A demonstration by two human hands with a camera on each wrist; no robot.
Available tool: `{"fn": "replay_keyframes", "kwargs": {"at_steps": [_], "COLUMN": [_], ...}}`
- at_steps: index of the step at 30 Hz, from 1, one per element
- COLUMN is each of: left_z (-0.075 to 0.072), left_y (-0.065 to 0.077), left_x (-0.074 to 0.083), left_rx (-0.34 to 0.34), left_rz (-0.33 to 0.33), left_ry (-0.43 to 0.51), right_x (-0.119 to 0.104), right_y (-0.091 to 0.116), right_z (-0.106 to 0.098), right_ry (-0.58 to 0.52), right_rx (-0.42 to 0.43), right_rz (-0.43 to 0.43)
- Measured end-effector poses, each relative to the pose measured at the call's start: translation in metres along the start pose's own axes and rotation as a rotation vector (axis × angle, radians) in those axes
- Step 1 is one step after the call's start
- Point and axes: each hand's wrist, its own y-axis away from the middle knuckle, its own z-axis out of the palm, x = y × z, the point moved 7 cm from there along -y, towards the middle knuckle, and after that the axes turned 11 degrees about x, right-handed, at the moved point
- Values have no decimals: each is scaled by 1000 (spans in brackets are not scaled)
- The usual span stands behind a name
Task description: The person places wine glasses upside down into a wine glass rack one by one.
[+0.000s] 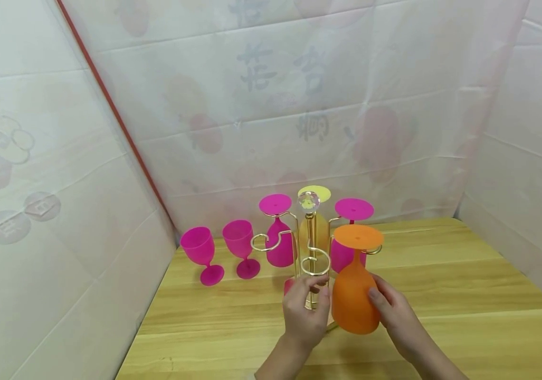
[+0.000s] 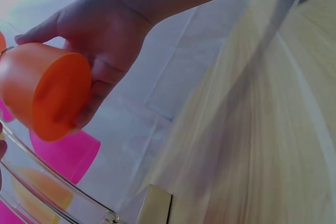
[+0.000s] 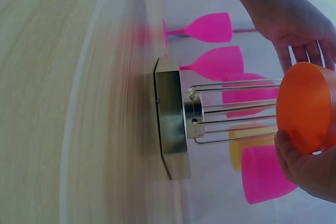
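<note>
My right hand [image 1: 391, 311] grips the bowl of an orange goblet [image 1: 356, 301], thumb on the near side. The goblet is upside down, its flat foot uppermost beside a wire hook at the right front of a gold glass rack [image 1: 315, 269]. At the rack's front, my left hand [image 1: 305, 314] has its fingers curled at the upright wires, just under a bare hook ring; the exact contact is partly hidden. In the right wrist view, the orange bowl [image 3: 304, 111] covers some of the left fingers. Two pink goblets [image 1: 277, 245] [image 1: 353, 208] and a yellow goblet [image 1: 315, 192] hang inverted on the rack.
Two more pink goblets [image 1: 198, 245] [image 1: 238, 237] stand upright on the wooden table [image 1: 195, 327], left of the rack. A clear faceted knob [image 1: 308, 201] tops the rack. Its metal base [image 3: 172, 114] sits on the table. Printed sheets [image 1: 271, 105] wall the back and sides.
</note>
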Motion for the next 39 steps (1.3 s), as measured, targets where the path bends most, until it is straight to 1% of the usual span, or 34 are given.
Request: {"fn": "replay_keyframes", "kwargs": {"at_steps": [2,4,7,9,12,17,23,26,28,30,35,39], "left_z": [-5,-9,-14,-17,-19,-21,-20,-20,-20,-20,-21,-22], "left_y": [-1,-2,-3,-4,-3,3,12,18,20,22,23,23], "left_x": [-4,-8,-15,-20,-31,-47,-61,-67,-71,-74,-79,-83], "left_rx": [49,91,141,158,152,135,108,90,77,65,59,69], "left_rz": [6,-9,-50,-96,-200,-425,-636,-721,-750,-762,-752,-762], "left_ry": [-2,-3,-7,-25,-69,-104,-62,-40,-42,-42,-51,-77], "right_x": [0,0,0,0,1,4,4,4,4,5,5,5], "right_y": [0,0,0,0,-1,-2,-2,-2,-2,-2,-2,-2], "right_z": [0,0,0,0,0,-1,0,0,0,0,0,1], "right_ry": [-5,-6,-3,-4,3,19,8,8,10,13,17,11], "right_rx": [-5,-5,-3,-6,-5,5,-1,-4,-5,-4,-6,-3], "right_rz": [0,1,1,-1,7,26,29,37,43,46,46,42]}}
